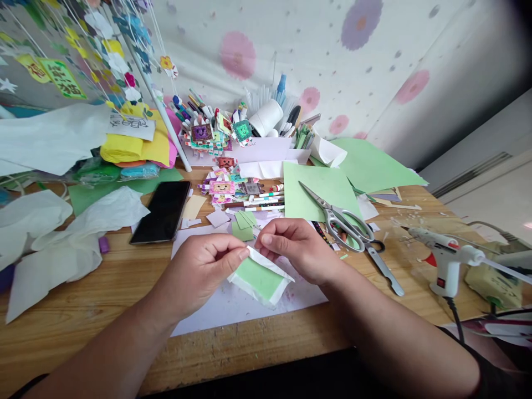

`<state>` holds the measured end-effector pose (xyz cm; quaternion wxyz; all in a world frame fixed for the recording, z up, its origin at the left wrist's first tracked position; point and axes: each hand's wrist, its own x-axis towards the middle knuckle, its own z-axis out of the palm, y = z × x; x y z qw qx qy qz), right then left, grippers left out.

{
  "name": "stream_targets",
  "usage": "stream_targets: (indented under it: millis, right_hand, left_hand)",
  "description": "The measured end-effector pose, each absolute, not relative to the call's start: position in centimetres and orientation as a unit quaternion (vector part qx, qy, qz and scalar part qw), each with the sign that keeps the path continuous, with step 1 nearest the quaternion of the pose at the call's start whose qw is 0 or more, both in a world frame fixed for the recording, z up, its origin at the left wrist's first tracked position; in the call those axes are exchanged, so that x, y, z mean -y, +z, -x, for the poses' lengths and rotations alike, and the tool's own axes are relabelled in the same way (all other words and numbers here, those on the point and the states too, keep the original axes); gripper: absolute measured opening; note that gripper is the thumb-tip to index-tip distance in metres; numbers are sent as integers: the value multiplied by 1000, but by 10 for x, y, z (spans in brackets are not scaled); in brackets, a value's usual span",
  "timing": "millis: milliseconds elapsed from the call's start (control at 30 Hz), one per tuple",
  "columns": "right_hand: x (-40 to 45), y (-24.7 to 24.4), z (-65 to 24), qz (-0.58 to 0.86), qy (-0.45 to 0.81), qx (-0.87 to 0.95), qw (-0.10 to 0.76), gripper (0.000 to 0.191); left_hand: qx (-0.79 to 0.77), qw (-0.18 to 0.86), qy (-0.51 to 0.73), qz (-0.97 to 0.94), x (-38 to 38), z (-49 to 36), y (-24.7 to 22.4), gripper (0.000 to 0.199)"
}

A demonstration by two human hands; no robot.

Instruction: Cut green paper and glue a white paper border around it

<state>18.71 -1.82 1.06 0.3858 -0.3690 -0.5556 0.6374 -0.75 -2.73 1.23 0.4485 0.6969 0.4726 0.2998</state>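
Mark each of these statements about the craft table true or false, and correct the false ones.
1. Both hands hold the folded paper piece with a green face. True: the left hand and the right hand pinch the paper piece at its upper edge.
2. The scissors lie on the phone. False: the scissors rest partly on a green sheet; the phone lies apart, on the person's left.
3. The glue gun is in the right hand. False: the glue gun stands on the table, off to the right.
4. The phone screen is dark. True.
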Motion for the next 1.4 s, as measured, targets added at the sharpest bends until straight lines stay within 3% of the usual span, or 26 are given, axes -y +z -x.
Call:
stream_targets:
  millis: [233,500,767,1033,1267,1400]
  right_hand:
    - [18,13,-187,399,622,588,329,31]
    - [20,14,-183,410,525,679,307,18]
    - [18,14,-192,389,578,657,289,32]
    - [16,14,-192,400,528,689,295,17]
    - [13,10,-198,394,619,619,280,38]
    - [9,9,-203,426,556,653,287,22]
  left_hand:
    - [-488,413,300,-708,27,5,14,31]
    - [-460,484,319,-672,25,8,7,36]
    - [-492,426,336,-681,24,5,12,28]
    - [-468,474,350,-659,22,7,7,26]
    - [-505,449,357,-645,20,8,7,25]
    - [-498,477,365,-625,18,9,5,23]
